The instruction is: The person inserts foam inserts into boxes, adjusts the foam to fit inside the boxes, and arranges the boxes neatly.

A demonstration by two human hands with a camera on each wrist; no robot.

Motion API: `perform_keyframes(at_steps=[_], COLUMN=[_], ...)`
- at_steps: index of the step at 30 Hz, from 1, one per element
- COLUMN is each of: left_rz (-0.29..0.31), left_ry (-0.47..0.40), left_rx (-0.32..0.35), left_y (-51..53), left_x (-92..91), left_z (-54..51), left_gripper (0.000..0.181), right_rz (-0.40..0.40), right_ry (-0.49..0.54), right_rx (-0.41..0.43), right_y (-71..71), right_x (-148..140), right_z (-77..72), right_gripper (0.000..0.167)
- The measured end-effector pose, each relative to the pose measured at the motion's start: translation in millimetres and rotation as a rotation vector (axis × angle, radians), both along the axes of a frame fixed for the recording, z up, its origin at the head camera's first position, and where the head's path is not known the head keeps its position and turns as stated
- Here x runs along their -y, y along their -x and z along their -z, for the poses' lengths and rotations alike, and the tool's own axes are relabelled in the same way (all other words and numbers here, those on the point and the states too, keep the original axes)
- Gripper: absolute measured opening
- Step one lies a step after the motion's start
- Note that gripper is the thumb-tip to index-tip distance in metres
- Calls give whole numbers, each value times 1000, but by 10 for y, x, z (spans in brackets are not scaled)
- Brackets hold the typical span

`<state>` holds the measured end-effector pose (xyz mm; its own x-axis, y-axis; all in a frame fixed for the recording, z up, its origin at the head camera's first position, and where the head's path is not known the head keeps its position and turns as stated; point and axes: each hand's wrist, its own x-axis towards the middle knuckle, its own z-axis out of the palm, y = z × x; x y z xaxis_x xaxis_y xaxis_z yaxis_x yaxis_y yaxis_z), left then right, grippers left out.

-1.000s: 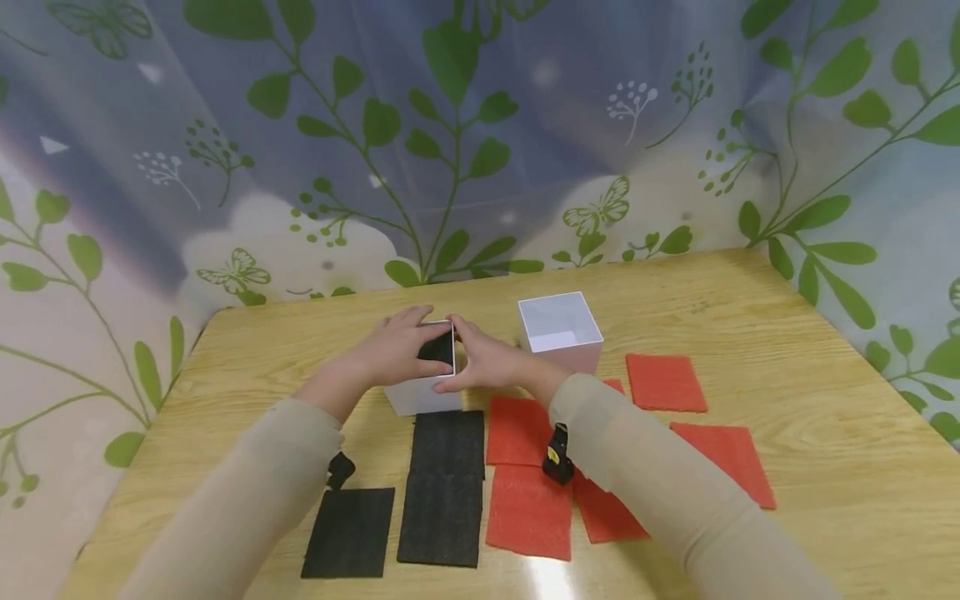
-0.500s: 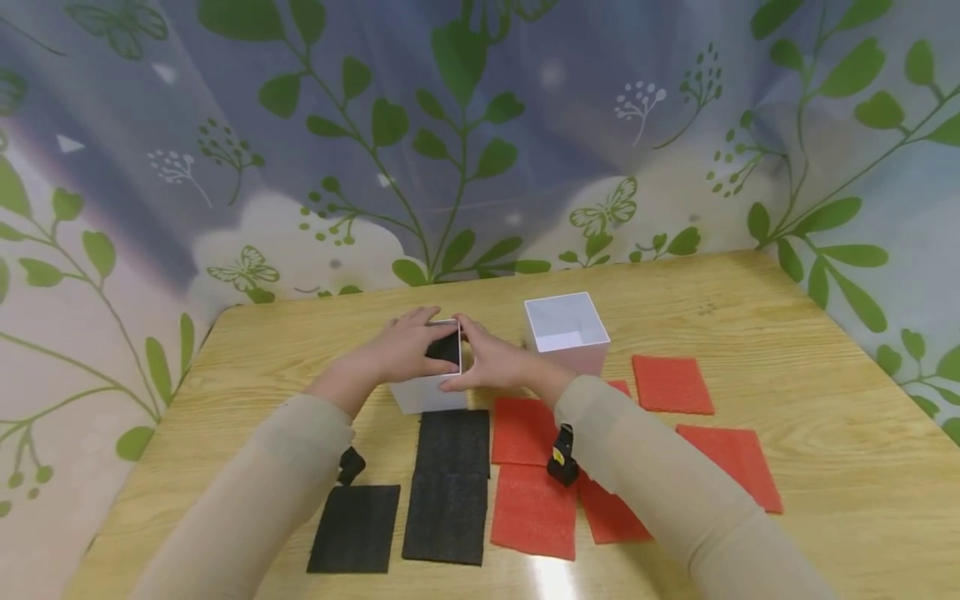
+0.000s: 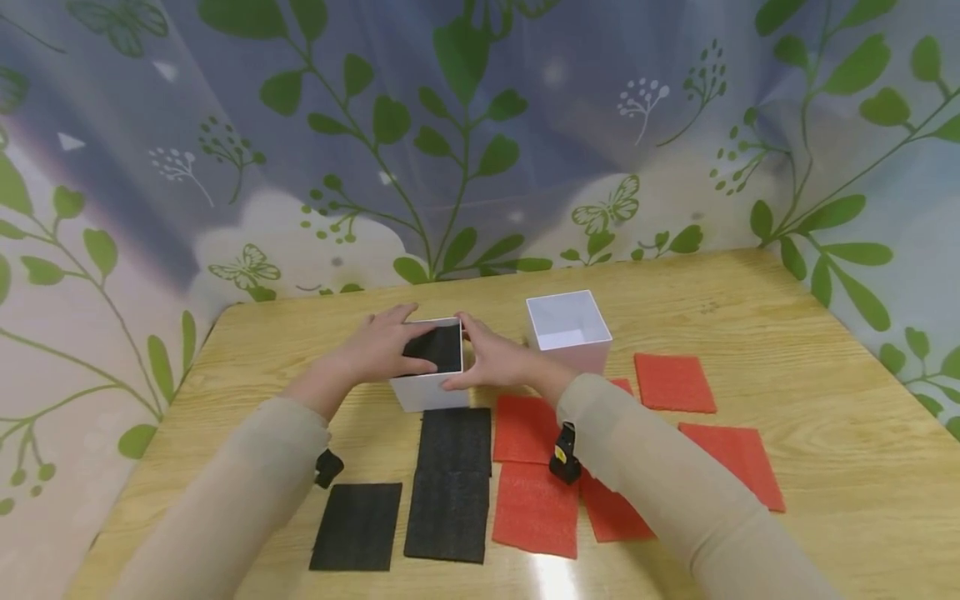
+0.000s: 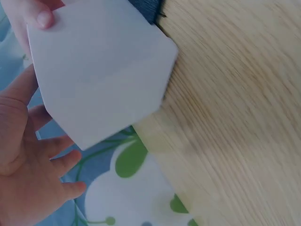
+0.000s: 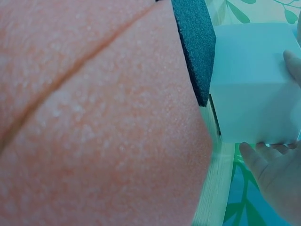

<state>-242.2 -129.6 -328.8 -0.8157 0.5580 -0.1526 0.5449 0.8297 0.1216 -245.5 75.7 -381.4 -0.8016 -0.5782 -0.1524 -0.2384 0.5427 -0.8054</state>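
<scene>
A white open-topped box stands on the table with a black fabric square lying inside it. My left hand reaches over the box's left rim, its fingers extended above the black square. In the left wrist view its fingers are spread beside the white wall. My right hand grips the right side of the box, with its thumb against the front wall and fingers at the far right corner. Part of the left rim is hidden under my left hand.
A second open box, pinkish outside, stands to the right. Black squares lie in front of the white box, with another to their left. Several red squares lie under and around my right forearm. A patterned curtain hangs behind the table.
My left hand has drawn back to the left, uncovering more of the black square in the box. My right hand keeps its grip. The head view has shifted slightly.
</scene>
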Motion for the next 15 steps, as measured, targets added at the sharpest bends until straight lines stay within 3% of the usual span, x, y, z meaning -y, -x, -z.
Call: perform_keyframes(at_steps=[8, 15], left_rz=[-32, -63], left_ry=[27, 44], left_rx=[-33, -30], left_y=[-54, -57], left_x=[202, 261], left_z=[-18, -37], left_gripper=[68, 67], right_rz=[14, 31], right_ry=[8, -2], right_rx=[16, 31], right_y=[-6, -19], right_x=[24, 9], right_z=[-20, -30], right_gripper=[115, 115])
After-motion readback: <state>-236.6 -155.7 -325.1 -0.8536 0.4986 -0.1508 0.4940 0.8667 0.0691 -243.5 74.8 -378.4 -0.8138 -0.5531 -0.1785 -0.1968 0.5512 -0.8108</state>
